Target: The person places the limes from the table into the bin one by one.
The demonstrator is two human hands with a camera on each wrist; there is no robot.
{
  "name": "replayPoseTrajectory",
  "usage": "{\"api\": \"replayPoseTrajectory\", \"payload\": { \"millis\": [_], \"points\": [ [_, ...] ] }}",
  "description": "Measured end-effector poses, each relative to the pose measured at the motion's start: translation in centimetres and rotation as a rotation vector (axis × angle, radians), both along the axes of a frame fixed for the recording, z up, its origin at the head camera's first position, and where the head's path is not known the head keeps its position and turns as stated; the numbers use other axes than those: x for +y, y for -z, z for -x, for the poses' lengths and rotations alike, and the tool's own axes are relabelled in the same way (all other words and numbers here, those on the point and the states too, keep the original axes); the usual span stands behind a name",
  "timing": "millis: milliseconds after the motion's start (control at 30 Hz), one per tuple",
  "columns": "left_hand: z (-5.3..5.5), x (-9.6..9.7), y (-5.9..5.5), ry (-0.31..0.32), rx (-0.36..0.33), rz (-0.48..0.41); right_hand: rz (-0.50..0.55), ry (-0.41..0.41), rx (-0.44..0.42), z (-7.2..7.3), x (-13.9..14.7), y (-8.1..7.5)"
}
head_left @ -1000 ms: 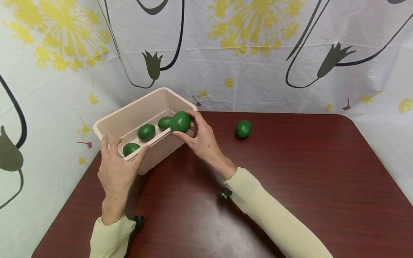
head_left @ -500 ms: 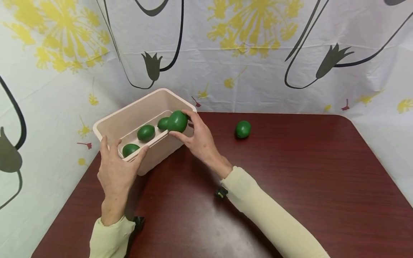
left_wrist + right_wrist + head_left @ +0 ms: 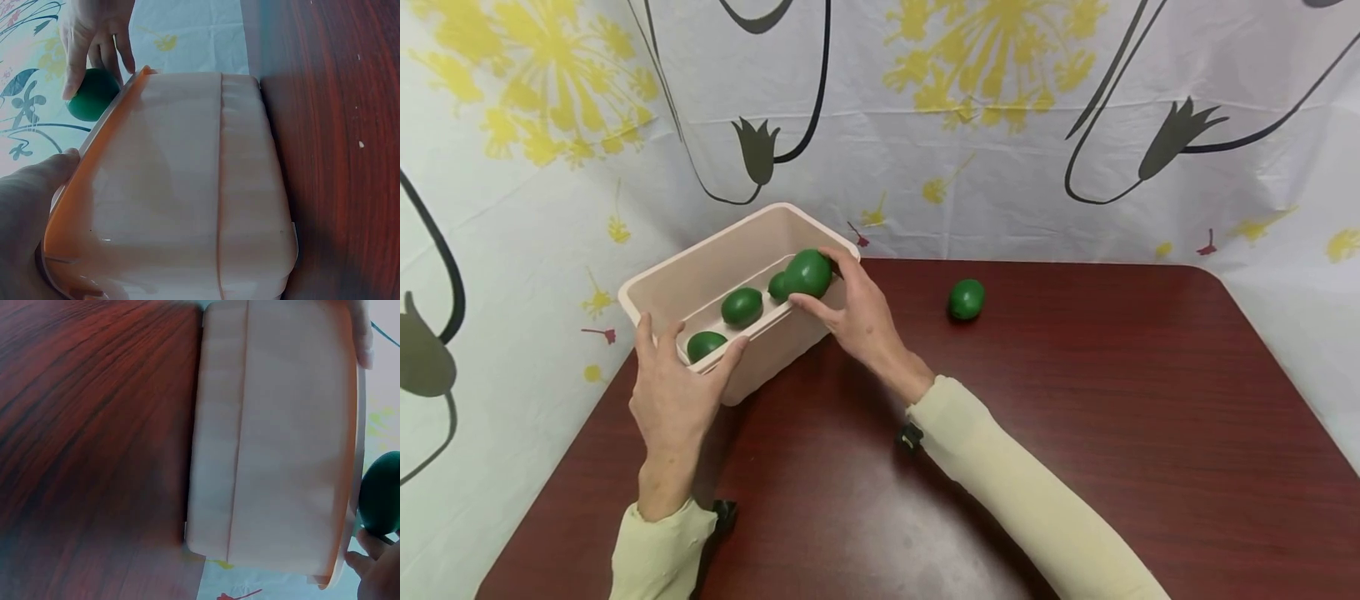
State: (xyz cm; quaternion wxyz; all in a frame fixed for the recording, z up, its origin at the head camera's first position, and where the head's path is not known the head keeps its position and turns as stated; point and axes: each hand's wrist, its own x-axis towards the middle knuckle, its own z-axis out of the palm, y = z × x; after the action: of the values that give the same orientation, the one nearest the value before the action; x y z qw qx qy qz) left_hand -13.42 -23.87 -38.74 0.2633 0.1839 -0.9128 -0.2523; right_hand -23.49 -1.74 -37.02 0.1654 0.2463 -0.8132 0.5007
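A pale beige plastic bin (image 3: 782,354) stands on the table's left side. My left hand (image 3: 672,404) grips its near left corner, thumb over the rim. My right hand (image 3: 868,325) holds a dark green lime (image 3: 808,273) between thumb and fingers, over the bin's near rim toward the right end. Inside lie three more limes: one at the left (image 3: 707,345), one in the middle (image 3: 742,307), and one (image 3: 777,287) partly hidden behind the held lime. From the left wrist, the held lime (image 3: 94,95) shows above the rim; the right wrist view catches its edge (image 3: 381,494).
Another green lime (image 3: 966,299) lies on the dark red wooden table (image 3: 1075,400), right of the bin near the back edge. A white curtain (image 3: 1000,192) with yellow and grey flower prints hangs behind and along the left.
My right hand has carried the lime a little to the left and slightly up, further over the bin's opening. The left hand keeps its grip on the corner.
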Motion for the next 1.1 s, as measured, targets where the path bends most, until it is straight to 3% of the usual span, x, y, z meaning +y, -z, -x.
{"api": "replayPoseTrajectory", "payload": {
  "millis": [267,533,767,1100],
  "points": [
    [0.2,0.1,0.1,0.004,0.01,0.001,-0.026,-0.025,-0.051,0.5,-0.4,-0.6],
    [0.1,0.1,0.2,0.009,0.01,0.002,-0.155,-0.07,-0.08,0.7,-0.6,-0.7],
    [0.1,0.0,0.3,0.004,0.01,0.004,-0.237,-0.066,-0.054,0.6,-0.6,-0.4],
    [0.1,0.0,0.1,0.003,0.009,-0.003,-0.137,-0.039,-0.043,0.0,0.5,0.1]
  ]
}}
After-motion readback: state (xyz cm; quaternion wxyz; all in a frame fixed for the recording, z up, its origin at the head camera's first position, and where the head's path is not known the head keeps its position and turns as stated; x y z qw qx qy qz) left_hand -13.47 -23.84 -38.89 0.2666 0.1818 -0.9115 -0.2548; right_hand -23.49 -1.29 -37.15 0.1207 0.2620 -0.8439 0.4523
